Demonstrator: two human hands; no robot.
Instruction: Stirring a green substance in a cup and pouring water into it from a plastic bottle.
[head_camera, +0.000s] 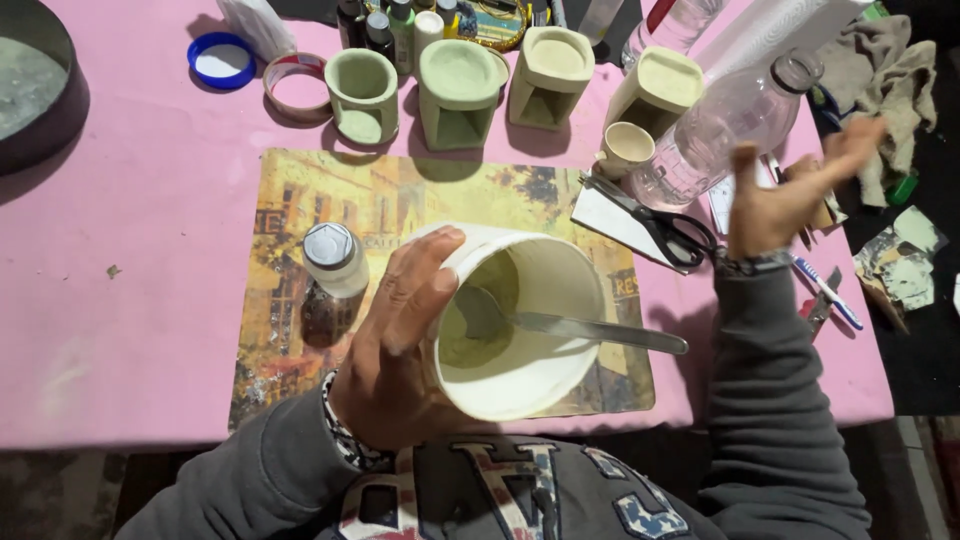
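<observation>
Pink tablecloth (150, 200) is covered with a printed placemat (400, 200), a capped jar (333, 270), scissors (660, 225) and a row of pale green ceramic burners (460, 90) at the far edge. A white cup (520, 320) is gripped by the left hand (395, 340), fingers wrapped round its wall, held tilted above the placemat's near edge. A metal spoon (570, 325) is left resting inside, bowl sunk in greenish paste, handle projecting right. The right hand (790, 195) is raised open and empty, well apart from the cup, near a clear bottle (720, 130). Mixing seems paused; the spoon handle would need regrasping by the free hand.
</observation>
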